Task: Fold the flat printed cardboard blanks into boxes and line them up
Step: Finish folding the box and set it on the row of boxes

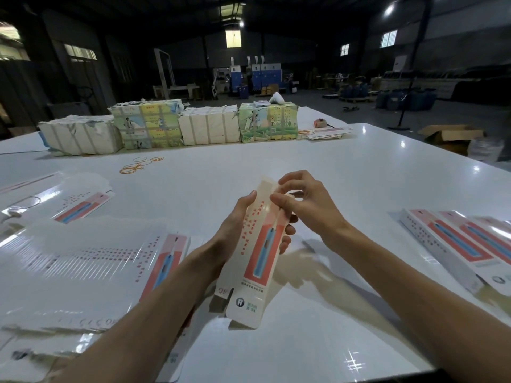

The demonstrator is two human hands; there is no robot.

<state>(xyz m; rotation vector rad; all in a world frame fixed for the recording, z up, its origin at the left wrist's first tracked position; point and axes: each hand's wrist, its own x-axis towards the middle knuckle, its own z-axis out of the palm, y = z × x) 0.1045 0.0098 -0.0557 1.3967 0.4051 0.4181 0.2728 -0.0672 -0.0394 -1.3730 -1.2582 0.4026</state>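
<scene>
A long white box with a red and blue print (pixel 258 252) is held up over the table's middle, its near end flaps hanging open. My left hand (pixel 237 225) grips it round the upper half, fingertips showing on its right side. My right hand (pixel 301 200) is at the far top end, fingers curled on the top flap. Flat printed blanks (pixel 83 261) lie fanned out at the left. Folded boxes (pixel 464 244) lie side by side at the right.
The white glossy table (pixel 331 167) runs far back. Wrapped paper bundles (pixel 171 125) stand in a row at its far side, with loose rubber bands (pixel 138 164) in front of them. A thin pile of blanks (pixel 329 132) lies far right. A cardboard carton (pixel 450 136) is on the floor.
</scene>
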